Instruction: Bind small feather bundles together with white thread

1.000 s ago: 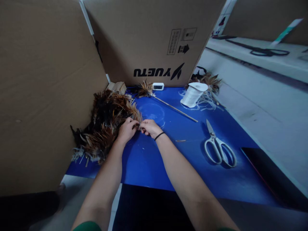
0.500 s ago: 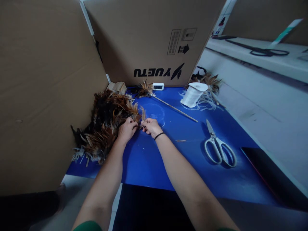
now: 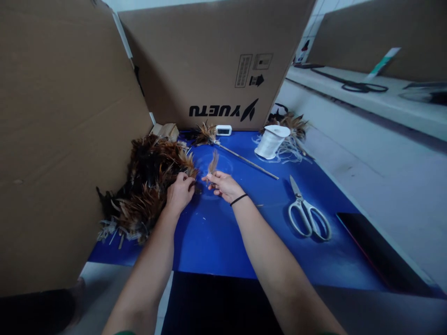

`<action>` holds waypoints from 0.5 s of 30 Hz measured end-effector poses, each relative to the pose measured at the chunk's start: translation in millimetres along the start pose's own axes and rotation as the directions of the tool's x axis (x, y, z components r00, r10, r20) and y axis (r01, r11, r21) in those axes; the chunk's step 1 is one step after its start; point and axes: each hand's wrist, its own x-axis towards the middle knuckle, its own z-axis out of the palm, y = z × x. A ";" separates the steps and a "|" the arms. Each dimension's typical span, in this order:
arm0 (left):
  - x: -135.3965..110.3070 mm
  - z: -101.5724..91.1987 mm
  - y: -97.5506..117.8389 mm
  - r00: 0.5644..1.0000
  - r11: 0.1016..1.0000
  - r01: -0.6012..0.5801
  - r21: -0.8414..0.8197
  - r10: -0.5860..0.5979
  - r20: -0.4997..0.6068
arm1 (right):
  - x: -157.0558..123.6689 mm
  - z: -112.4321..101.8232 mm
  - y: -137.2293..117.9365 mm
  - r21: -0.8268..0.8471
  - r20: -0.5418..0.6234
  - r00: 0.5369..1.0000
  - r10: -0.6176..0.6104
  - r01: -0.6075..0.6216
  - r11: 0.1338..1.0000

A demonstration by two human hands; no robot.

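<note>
My right hand (image 3: 224, 184), with a black band on its wrist, pinches a small brown feather (image 3: 213, 162) that points away from me. To its left, my left hand (image 3: 180, 190) has its fingers drawn together at the edge of a big pile of brown and black feathers (image 3: 150, 177). What those fingertips hold, if anything, I cannot make out. A feather-tipped stick (image 3: 246, 160) lies beyond my hands, its tuft (image 3: 205, 134) toward the back.
Scissors (image 3: 303, 209) with white handles lie at right, near a dark flat slab (image 3: 380, 253). A white ribbon spool (image 3: 272, 142) stands before more feathers (image 3: 291, 124). A small white display (image 3: 223, 130) sits by the cardboard box (image 3: 209, 56). Cardboard (image 3: 66, 139) walls the left side.
My two hands have come further apart. The right hand has turned a little and holds the feather more upright, clear of the pile. The whole view has shifted slightly.
</note>
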 end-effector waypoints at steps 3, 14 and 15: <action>-0.1 -6.9 9.8 0.980 0.974 0.016 -0.224 -0.060 -0.191 | -4.4 -0.7 -0.4 -0.007 0.012 1.000 -0.013 0.013 1.000; -4.5 -12.1 30.7 0.874 0.142 0.474 -0.869 0.047 0.484 | -10.7 7.4 2.3 0.174 0.212 0.971 -0.106 0.070 0.982; -4.8 -13.1 31.2 0.872 0.118 0.475 -0.872 0.069 0.484 | -10.6 8.1 2.7 0.182 0.227 0.968 -0.107 0.065 0.981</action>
